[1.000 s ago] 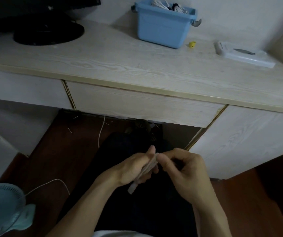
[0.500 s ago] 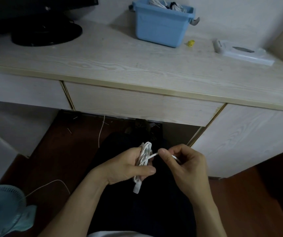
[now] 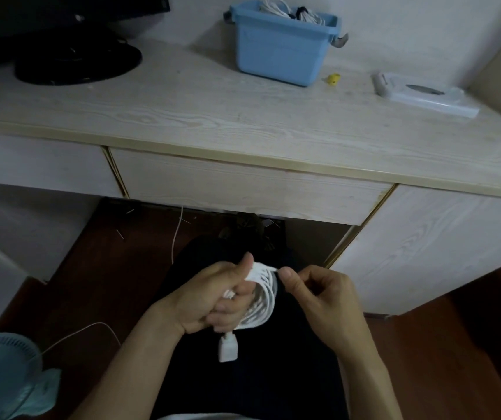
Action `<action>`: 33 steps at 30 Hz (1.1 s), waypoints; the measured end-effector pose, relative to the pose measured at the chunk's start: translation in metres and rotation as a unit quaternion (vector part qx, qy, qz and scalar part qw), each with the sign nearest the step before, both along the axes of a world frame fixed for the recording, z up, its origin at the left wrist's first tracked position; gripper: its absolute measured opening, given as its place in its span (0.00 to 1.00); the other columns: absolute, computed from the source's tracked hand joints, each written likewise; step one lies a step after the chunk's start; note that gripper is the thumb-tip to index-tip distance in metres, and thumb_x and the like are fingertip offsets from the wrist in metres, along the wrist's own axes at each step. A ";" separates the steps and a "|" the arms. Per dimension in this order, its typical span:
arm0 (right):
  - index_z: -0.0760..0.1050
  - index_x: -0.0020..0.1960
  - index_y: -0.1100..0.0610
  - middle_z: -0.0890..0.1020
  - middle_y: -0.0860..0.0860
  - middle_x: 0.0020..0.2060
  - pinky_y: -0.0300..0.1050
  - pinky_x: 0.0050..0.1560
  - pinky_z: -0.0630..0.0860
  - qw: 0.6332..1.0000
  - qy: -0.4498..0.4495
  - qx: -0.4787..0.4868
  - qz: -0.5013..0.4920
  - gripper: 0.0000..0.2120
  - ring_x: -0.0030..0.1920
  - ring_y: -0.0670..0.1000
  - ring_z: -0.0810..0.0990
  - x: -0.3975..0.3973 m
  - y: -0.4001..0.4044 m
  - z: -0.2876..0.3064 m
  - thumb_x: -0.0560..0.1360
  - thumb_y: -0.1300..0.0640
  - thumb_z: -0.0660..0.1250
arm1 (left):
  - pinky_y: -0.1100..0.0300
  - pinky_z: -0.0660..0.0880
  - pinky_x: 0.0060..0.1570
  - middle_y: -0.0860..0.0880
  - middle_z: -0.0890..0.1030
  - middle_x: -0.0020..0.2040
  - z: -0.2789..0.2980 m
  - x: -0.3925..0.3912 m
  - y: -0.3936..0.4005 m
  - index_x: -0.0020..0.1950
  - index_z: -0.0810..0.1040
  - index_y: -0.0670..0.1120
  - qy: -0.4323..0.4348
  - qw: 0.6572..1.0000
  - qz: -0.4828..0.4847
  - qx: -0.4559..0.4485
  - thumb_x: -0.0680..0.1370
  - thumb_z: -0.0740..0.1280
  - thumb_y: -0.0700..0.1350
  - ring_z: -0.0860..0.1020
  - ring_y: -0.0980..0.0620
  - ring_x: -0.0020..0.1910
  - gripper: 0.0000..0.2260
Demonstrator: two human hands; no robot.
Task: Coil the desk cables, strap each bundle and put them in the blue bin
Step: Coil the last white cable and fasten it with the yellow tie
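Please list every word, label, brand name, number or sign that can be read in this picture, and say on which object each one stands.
No text can be read anywhere.
Monitor: no legible brand mark on the dark edge that shows.
Flat white pack: a dark patch on its top, too blurred to tell if it is print.
Blue bin: plain wall, no label visible.
White plug of the coiled cable: no marking visible.
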State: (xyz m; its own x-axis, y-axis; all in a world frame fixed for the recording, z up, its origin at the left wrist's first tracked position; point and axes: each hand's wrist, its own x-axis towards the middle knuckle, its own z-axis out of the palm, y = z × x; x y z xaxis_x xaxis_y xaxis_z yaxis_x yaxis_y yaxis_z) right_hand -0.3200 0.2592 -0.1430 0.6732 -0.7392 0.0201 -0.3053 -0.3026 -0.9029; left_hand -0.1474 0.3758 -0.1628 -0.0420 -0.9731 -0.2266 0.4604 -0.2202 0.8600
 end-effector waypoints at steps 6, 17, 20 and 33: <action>0.80 0.38 0.54 0.77 0.50 0.25 0.39 0.29 0.71 0.998 0.030 0.049 0.023 0.18 0.25 0.45 0.74 -0.004 -0.007 -0.003 0.77 0.43 0.64 | 0.67 0.59 0.14 0.53 0.63 0.16 0.002 0.013 0.002 0.28 0.71 0.48 0.242 0.963 0.103 -0.054 0.70 0.71 0.67 0.59 0.57 0.12 0.25; 0.76 0.62 0.46 0.84 0.49 0.41 0.43 0.42 0.81 0.993 0.063 0.047 0.092 0.12 0.41 0.47 0.84 0.015 0.014 -0.024 0.81 0.58 0.65 | 0.61 0.65 0.34 0.52 0.66 0.29 0.014 0.009 -0.014 0.40 0.70 0.46 0.300 0.880 0.347 -0.126 0.82 0.56 0.52 0.65 0.55 0.26 0.15; 0.76 0.59 0.53 0.84 0.55 0.42 0.43 0.39 0.81 0.985 0.014 0.166 0.047 0.10 0.39 0.53 0.85 0.027 0.028 -0.025 0.79 0.61 0.68 | 0.58 0.68 0.43 0.51 0.69 0.35 0.016 0.007 -0.018 0.43 0.67 0.47 0.185 0.885 0.408 -0.123 0.80 0.57 0.47 0.69 0.53 0.33 0.08; 0.80 0.54 0.51 0.85 0.45 0.43 0.40 0.43 0.82 0.991 -0.126 0.048 -0.022 0.13 0.43 0.47 0.86 0.027 0.040 -0.006 0.72 0.63 0.76 | 0.64 0.75 0.40 0.43 0.78 0.45 -0.002 -0.015 -0.023 0.52 0.70 0.40 -0.338 0.873 0.350 -0.020 0.82 0.62 0.45 0.79 0.55 0.39 0.08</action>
State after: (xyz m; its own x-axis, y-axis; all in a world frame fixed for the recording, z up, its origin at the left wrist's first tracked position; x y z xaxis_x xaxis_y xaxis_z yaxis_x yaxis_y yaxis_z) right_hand -0.2931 0.2993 -0.1488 0.6224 -0.7747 0.1118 -0.0767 -0.2025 -0.9763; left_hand -0.1627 0.3533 -0.1644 0.6961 -0.7150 0.0653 -0.1462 -0.0520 0.9879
